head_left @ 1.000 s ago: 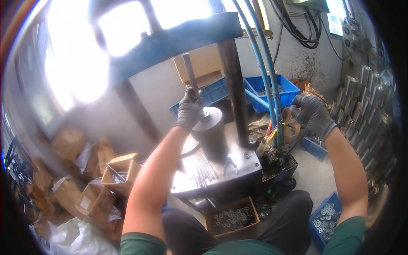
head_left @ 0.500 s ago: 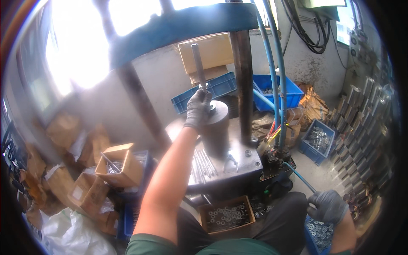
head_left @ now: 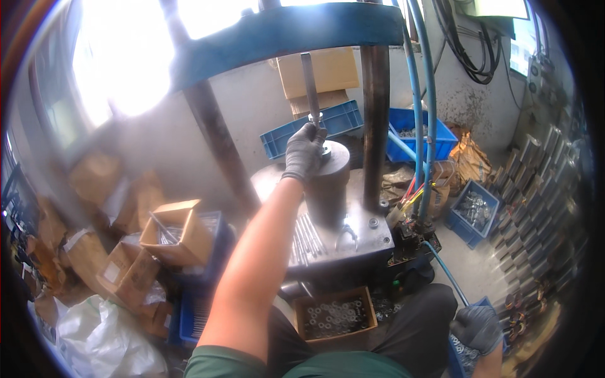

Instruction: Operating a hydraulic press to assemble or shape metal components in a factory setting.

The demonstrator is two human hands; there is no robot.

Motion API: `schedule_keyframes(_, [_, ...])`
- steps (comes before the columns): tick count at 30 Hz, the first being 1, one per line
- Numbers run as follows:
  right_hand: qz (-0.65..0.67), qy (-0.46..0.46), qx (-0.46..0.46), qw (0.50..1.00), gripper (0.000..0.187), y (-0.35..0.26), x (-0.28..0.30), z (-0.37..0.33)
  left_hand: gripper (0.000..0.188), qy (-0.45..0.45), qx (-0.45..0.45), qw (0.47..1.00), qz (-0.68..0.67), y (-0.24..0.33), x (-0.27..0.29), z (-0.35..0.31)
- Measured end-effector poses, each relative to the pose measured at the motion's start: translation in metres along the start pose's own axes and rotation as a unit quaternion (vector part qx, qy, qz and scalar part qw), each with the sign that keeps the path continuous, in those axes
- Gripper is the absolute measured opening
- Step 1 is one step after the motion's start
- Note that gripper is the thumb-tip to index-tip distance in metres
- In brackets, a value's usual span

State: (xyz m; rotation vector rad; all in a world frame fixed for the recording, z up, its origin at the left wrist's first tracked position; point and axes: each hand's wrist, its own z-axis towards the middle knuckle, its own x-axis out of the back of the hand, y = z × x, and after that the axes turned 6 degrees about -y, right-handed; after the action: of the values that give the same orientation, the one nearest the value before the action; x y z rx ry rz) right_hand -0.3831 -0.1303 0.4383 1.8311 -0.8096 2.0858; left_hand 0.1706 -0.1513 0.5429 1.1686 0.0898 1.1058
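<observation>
My left hand (head_left: 305, 151), in a dark grey glove, is closed around the lower part of an upright metal rod (head_left: 309, 82). A pale ring (head_left: 316, 117) sits on the rod just above my fingers. Below the hand, a round flange (head_left: 326, 151) rests on top of a thick steel cylinder (head_left: 329, 189), which stands on the metal press table (head_left: 372, 242). At the lower right my right hand (head_left: 477, 329), gloved too, is wrapped around the end of a blue lever (head_left: 446, 272). The rod's bottom end is hidden by my left hand.
Several thin rods (head_left: 306, 238) and pliers (head_left: 346, 236) lie on the press table. Dark columns (head_left: 376, 126) carry a blue crossbeam (head_left: 290, 31) overhead. A carton of washers (head_left: 334, 315) stands before my knees. Stacked metal tubes (head_left: 529, 208) rise at right; cartons (head_left: 183, 236) stand left.
My right hand and the lever's end have moved down and slightly inward. My left hand keeps its grip on the rod above the cylinder. The whole view has shifted a little.
</observation>
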Motion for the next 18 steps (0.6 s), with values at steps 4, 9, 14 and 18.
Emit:
schedule_keyframes(4, [-0.042,0.006,0.014,0.999,0.023,-0.003,0.006,0.0,0.028,0.016,-0.009,1.0,0.001,0.003,-0.001,0.0])
schedule_keyframes(9, [-0.06,0.01,0.026,0.998,0.025,0.005,0.002,0.001,0.028,-0.003,0.003,1.0,-0.017,0.001,0.0,0.001])
schedule_keyframes(14, [-0.018,-0.019,0.039,0.999,0.019,0.014,0.01,0.012,0.029,0.005,-0.002,1.0,-0.008,-0.005,0.0,0.002])
schedule_keyframes(18, [-0.014,-0.041,-0.005,0.999,0.016,0.001,0.033,0.017,0.029,-0.007,0.0,1.0,-0.023,-0.005,-0.004,0.005])
